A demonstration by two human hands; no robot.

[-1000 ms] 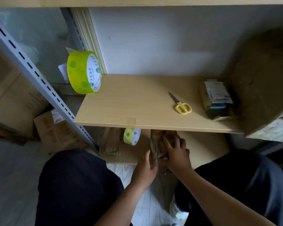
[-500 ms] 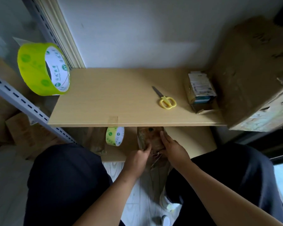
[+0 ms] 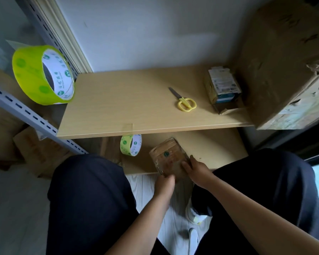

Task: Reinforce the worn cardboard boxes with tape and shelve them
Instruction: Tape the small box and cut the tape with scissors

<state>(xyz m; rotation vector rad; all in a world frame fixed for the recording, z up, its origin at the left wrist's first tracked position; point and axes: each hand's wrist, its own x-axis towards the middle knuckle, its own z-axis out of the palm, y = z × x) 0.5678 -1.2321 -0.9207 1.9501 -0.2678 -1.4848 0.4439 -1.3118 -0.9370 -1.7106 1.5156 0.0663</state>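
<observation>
A person crouches before a shelf unit, knees apart, and holds a small cardboard box [image 3: 168,157] over the front edge of the lower shelf [image 3: 219,144]. The box is wrapped in shiny clear tape and tilts toward the camera. The left hand [image 3: 164,183] grips its near bottom corner with curled fingers, while the right hand [image 3: 196,169] clasps its right side, fingers bent over the face. Just left of the box, a small roll of green tape [image 3: 130,147] stands on edge on the same shelf. On the upper shelf [image 3: 118,107], yellow-handled scissors [image 3: 185,101] lie closed near the middle, and a small printed carton [image 3: 222,87] sits to their right, beside a large worn cardboard box [image 3: 284,70] at the far right. A big roll of green tape [image 3: 42,75] appears at the left end of the upper shelf, near a grey slotted upright [image 3: 31,115]; what supports it cannot be made out. More flat cardboard [image 3: 31,148] lies on the floor at left.
</observation>
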